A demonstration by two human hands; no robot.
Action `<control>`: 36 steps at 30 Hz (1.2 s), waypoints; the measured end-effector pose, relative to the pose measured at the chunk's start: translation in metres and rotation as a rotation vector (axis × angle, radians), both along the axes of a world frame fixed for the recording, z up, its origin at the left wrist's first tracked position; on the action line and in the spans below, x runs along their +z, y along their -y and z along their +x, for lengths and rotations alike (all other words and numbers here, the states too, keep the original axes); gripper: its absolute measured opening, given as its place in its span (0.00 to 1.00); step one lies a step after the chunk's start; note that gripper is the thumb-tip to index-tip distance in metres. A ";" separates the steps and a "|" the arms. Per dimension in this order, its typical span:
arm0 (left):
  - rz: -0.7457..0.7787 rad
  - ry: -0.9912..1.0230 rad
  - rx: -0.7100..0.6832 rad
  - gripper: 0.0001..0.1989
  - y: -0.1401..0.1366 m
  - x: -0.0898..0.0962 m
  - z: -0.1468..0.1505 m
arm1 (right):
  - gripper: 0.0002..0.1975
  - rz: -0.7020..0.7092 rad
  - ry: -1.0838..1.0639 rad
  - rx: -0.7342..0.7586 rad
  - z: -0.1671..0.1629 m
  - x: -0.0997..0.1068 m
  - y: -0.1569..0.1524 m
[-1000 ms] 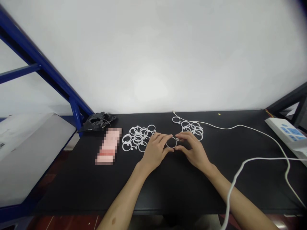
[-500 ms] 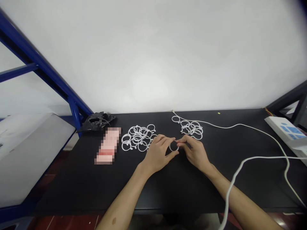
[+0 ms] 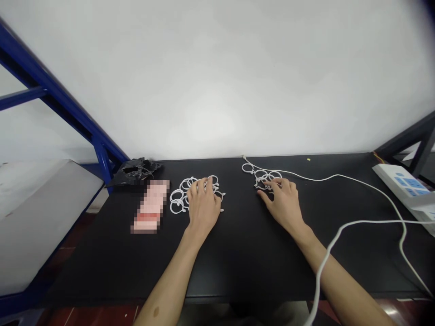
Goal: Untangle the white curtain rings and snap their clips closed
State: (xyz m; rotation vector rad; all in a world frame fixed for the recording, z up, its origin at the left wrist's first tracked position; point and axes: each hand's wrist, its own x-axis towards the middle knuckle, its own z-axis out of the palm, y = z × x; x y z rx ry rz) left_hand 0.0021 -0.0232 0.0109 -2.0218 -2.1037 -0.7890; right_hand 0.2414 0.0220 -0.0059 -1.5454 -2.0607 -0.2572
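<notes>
My left hand (image 3: pixel 204 206) lies palm down over the left pile of white curtain rings (image 3: pixel 176 197), its fingers stretched out and slightly apart. It covers part of that pile, so whatever is under the palm is hidden. At the smaller right pile of white rings (image 3: pixel 261 174), my right hand (image 3: pixel 283 199) reaches over the near side with thumb and fingers apart. Its fingertips touch or hover just above the rings; I cannot tell which. Small knobs or eyelets stick out from the rings.
A black crumpled plastic bag (image 3: pixel 136 172) and a pixelated pink item (image 3: pixel 151 206) lie at the left of the black table (image 3: pixel 238 258). A white cable (image 3: pixel 336 175) runs across the right side, near a white power strip (image 3: pixel 404 183). Another cable loop (image 3: pixel 326 258) crosses my right forearm.
My hands have parted from the single ring they held between them. The left moved left onto its pile, the right moved right and forward to the other pile.
</notes>
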 end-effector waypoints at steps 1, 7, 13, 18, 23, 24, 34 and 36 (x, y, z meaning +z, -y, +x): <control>0.005 0.001 0.003 0.23 0.000 0.000 0.001 | 0.13 0.006 0.016 -0.003 0.001 -0.001 0.000; 0.052 0.041 -0.114 0.20 0.004 0.003 0.011 | 0.10 0.013 0.063 0.040 0.002 -0.001 0.000; 0.063 0.093 -0.297 0.14 0.009 0.002 0.022 | 0.10 -0.005 0.072 0.092 -0.002 0.001 0.001; 0.046 0.119 -0.380 0.11 0.012 0.002 0.026 | 0.09 -0.002 -0.024 0.166 -0.009 0.006 0.005; 0.037 0.130 -0.409 0.13 0.013 0.001 0.028 | 0.07 -0.023 -0.308 0.281 -0.016 0.017 0.013; 0.035 0.134 -0.413 0.15 0.014 0.001 0.029 | 0.07 -0.056 -0.367 0.304 -0.018 0.019 0.015; 0.028 0.211 -0.500 0.25 0.016 0.001 0.034 | 0.09 -0.542 -0.848 0.419 -0.027 0.025 0.025; 0.041 0.245 -0.492 0.25 0.016 0.002 0.035 | 0.09 -0.596 -0.880 0.436 -0.026 0.025 0.026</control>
